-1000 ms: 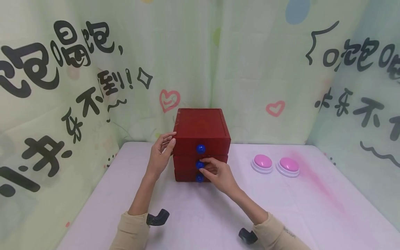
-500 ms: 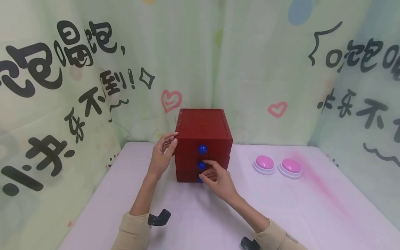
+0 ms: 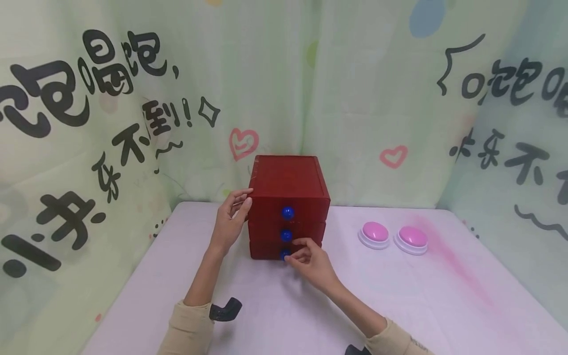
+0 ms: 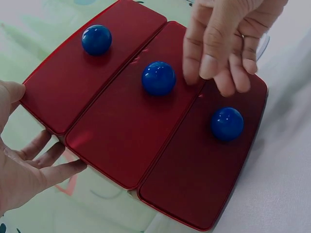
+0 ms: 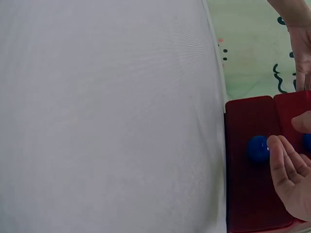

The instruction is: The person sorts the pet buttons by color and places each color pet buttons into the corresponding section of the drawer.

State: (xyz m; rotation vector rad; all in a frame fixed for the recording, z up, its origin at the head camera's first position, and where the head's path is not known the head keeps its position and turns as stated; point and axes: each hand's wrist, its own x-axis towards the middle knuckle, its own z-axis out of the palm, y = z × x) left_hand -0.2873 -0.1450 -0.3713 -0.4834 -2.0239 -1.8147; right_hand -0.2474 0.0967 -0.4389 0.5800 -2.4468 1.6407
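A red cabinet (image 3: 288, 177) of three stacked drawers stands at the back of the table, each drawer front with a round blue knob. The fronts sit flush with one another. My left hand (image 3: 230, 222) rests its fingertips against the cabinet's left side, fingers fairly straight. In front of the lower drawers is my right hand (image 3: 312, 261), its thumb and fingers parted and loosely bent. It overlaps the edge of the bottom knob (image 3: 284, 254) in the head view. The left wrist view shows its fingers between the middle knob (image 4: 158, 78) and the bottom knob, holding nothing.
Two pink push buttons on white bases, a nearer-to-cabinet one (image 3: 374, 231) and another (image 3: 412, 237), stand right of the cabinet. A white cloth (image 3: 266, 315) covers the table. Printed curtains (image 3: 355, 98) enclose the back and sides.
My right hand has left the middle knob and moved down to beside the bottom knob, its fingers parting. The left hand keeps its place on the cabinet's side. The drawers look unmoved.
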